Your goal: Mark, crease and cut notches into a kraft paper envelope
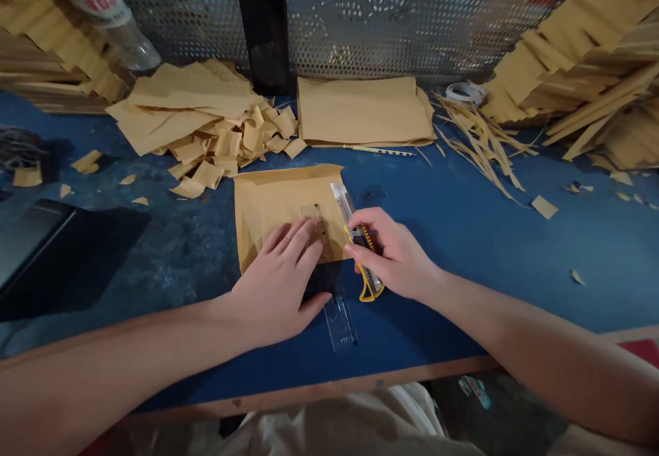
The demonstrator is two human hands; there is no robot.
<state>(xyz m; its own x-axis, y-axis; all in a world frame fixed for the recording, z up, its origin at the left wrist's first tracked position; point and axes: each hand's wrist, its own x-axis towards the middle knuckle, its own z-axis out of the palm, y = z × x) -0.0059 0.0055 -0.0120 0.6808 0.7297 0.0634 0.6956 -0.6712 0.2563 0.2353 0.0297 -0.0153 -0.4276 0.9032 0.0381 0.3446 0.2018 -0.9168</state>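
A sheet of brown kraft paper lies on the blue table in front of me, its far edge creased. Across it runs a clear plastic ruler, whose near end sticks out over the table. My left hand rests flat with fingers stretched over the ruler and paper, hiding the ruler's middle. In my right hand is a yellow-and-grey utility knife, gripped between thumb and fingers. Its blade end points away from me, beside the paper's right edge.
Behind the paper are small paper scraps, a stack of kraft sheets, a pencil and thin paper strips. A phone leans on the perforated metal panel. A bottle, tape roll and black object stand around.
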